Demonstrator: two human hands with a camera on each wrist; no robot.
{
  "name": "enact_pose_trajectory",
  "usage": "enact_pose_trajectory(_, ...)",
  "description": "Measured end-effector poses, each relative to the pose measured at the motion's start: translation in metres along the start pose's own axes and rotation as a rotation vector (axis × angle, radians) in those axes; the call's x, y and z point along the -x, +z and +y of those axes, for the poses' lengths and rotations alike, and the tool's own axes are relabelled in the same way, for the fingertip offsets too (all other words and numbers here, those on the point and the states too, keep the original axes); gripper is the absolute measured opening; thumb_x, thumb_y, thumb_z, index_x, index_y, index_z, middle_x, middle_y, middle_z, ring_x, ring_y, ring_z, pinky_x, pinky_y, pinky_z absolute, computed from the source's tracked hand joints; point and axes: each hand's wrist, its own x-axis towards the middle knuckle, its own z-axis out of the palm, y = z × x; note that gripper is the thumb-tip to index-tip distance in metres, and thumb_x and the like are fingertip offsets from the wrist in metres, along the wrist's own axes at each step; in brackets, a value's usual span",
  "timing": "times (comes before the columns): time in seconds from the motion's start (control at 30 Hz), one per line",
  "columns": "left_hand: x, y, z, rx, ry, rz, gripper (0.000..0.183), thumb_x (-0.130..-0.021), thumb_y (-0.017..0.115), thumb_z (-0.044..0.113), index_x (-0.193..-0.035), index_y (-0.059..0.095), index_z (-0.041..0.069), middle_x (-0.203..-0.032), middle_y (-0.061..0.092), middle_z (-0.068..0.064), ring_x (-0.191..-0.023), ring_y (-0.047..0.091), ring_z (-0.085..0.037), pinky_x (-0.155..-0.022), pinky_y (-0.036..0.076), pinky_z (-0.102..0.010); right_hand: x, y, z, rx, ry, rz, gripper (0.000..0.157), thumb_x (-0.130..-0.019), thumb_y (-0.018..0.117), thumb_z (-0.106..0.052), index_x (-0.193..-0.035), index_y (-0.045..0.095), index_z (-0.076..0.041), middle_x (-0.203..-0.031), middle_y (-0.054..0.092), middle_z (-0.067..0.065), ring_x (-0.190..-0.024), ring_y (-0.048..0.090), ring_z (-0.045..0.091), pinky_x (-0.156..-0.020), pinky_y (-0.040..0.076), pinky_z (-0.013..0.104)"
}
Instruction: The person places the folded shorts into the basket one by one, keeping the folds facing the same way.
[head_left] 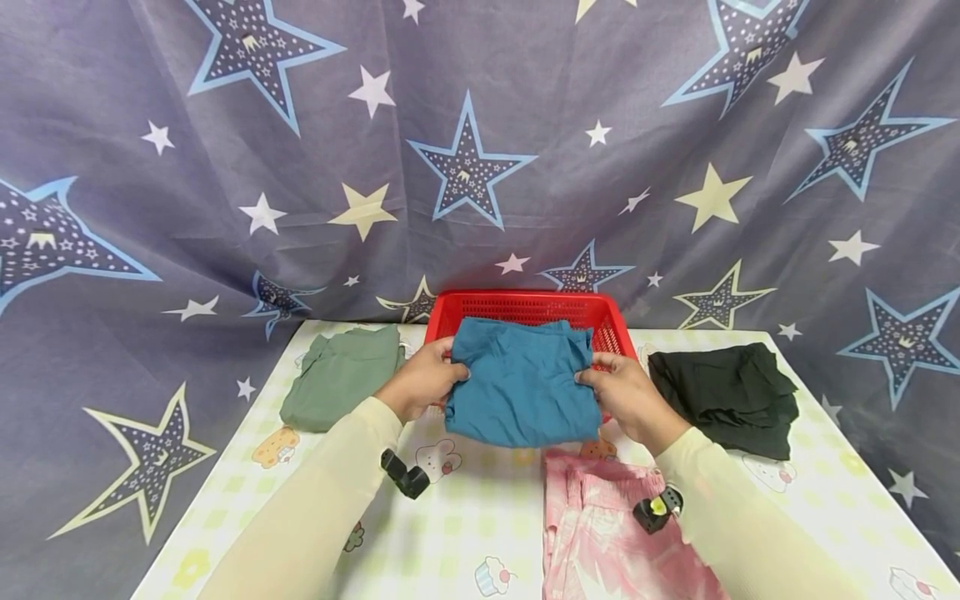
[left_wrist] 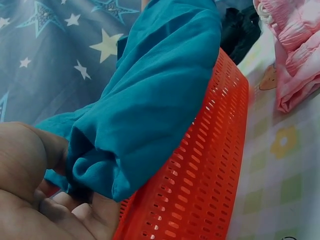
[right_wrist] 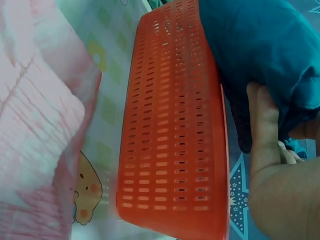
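Note:
A folded teal garment (head_left: 521, 383) is held up in front of and over the red plastic basket (head_left: 615, 325). My left hand (head_left: 426, 377) pinches its left edge, thumb on the near face. On the opposite edge my right hand (head_left: 626, 392) grips it the same way. The left wrist view shows the bunched teal cloth (left_wrist: 150, 90) between thumb and fingers, with the basket's slotted wall (left_wrist: 200, 165) just below. From the right wrist, the fingers (right_wrist: 265, 115) press under the cloth beside the basket's rim. Most of the basket's inside is hidden behind the garment.
A folded green garment (head_left: 345, 379) lies left of the basket, and a folded black one (head_left: 723, 400) to its right. Pink patterned trousers with a gathered waist (head_left: 615, 533) lie under the right forearm. A starry curtain (head_left: 465, 50) hangs behind the table (head_left: 442, 542).

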Motion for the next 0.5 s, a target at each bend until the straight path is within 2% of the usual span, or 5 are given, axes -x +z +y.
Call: enact_pose_trajectory(0.5, -0.009, 0.003, 0.003, -0.009, 0.008, 0.039, 0.040, -0.095, 0.053, -0.006, -0.133, 0.058, 0.005, -0.110, 0.067, -0.015, -0.078, 0.069, -0.023, -0.070, 0.060, -0.041, -0.012, -0.002, -0.003, -0.034, 0.009, -0.023, 0.029, -0.097, 0.057, 0.000, -0.125, 0.055, 0.006, -0.082, 0.068, 0.001, -0.067, 0.065, 0.011, -0.065, 0.059, 0.031)
